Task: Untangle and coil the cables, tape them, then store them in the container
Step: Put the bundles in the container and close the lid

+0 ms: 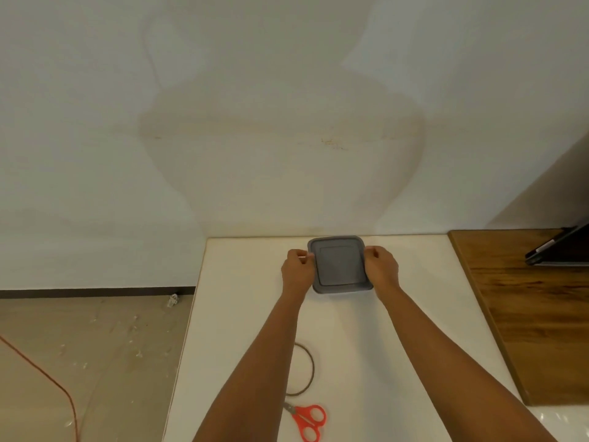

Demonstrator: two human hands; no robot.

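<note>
The grey container sits on the white table, its far edge close to the wall. Its lid lies flat across the top. Both hands are on it. The left hand grips the container's left rim and the right hand grips the right rim. On each hand the fingers are curled in and pinch the edge of the lid at the far corners. Holding it evenly on opposite sides looks meant either to press the lid home or to steady the box while it is seated, though I cannot tell which.

No cables show anywhere around the container, so they are probably already inside (the lid is opaque, so this is a guess). If so, the task is close to done and only the closing remains.

Nearer the person than the container lies a thin tape roll, partly hidden under the left forearm. Nearer again lie red-handled scissors. Both lie well apart from the box, seemingly set aside after use.

Far to the container's left, down on the floor, runs an orange cord. To the container's right a wooden surface adjoins the table.
</note>
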